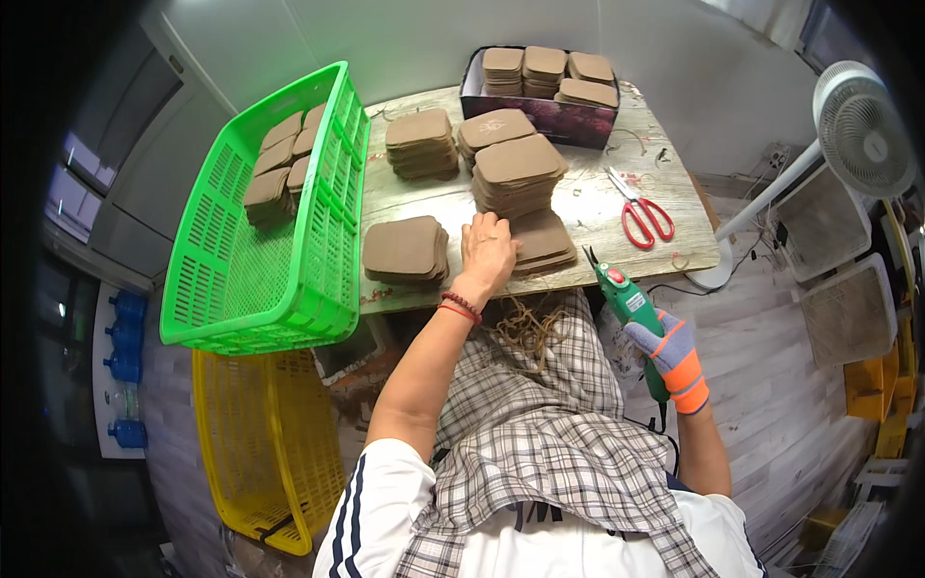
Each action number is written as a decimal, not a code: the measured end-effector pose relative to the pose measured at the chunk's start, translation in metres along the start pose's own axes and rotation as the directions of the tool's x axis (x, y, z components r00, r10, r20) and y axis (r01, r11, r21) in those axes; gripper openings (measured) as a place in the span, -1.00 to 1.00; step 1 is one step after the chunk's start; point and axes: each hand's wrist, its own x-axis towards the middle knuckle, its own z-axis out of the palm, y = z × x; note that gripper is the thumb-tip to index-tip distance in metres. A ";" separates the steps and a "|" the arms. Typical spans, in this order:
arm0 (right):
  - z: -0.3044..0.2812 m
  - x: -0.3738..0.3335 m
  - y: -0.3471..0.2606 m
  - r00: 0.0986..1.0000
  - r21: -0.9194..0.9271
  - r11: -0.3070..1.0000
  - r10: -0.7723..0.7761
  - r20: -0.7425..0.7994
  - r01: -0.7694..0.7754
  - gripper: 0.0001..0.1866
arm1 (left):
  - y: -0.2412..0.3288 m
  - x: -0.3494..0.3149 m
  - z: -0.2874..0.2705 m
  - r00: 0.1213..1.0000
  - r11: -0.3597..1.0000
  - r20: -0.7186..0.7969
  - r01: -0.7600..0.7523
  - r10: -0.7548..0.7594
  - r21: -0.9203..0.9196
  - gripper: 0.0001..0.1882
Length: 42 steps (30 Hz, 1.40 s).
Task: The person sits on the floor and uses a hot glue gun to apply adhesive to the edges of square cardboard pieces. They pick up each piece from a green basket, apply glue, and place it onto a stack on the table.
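My bare left hand [488, 249], with red bracelets at the wrist, has its fingers curled at the left edge of a low stack of brown rounded-square pads [541, 241]. The fingertips seem to grip a pad there, partly hidden. My right hand [672, 358], in a grey and orange glove, is closed around a green corded electric hand tool [628, 301]. Its thin pronged tip points up beside the low stack. A taller pad stack [520, 173] stands just beyond my left hand, and another pad stack [405, 249] lies to its left.
Red-handled scissors [646, 220] lie on the table [674, 173]. A dark box [568, 125] of pads stands at the back. Left are a green basket [323, 289] holding pads and a yellow crate [275, 453]. Brown strips [525, 332] lie on my lap; a fan [862, 135] stands right.
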 end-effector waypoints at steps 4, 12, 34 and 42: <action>-0.007 -0.009 0.003 0.999 0.012 1.000 0.024 -0.043 -0.023 -0.69 | 0.011 0.006 0.003 0.978 0.985 0.117 0.173 -0.173 0.011 -0.60; -0.010 -0.003 0.012 0.996 -0.041 0.998 -0.052 -0.072 0.049 -0.69 | 0.009 0.002 0.007 0.975 0.970 0.049 0.219 -0.215 -0.102 -0.55; 0.017 -0.001 -0.035 0.993 0.015 0.997 -0.076 -0.094 0.078 -0.67 | 0.087 0.015 -0.036 0.830 -0.777 0.398 -0.068 -0.392 -0.625 -0.62; 0.024 -0.002 -0.048 0.994 0.086 0.992 -0.084 -0.068 0.090 -0.71 | 0.089 0.013 -0.028 0.844 -0.808 0.393 -0.079 -0.366 -0.584 -0.63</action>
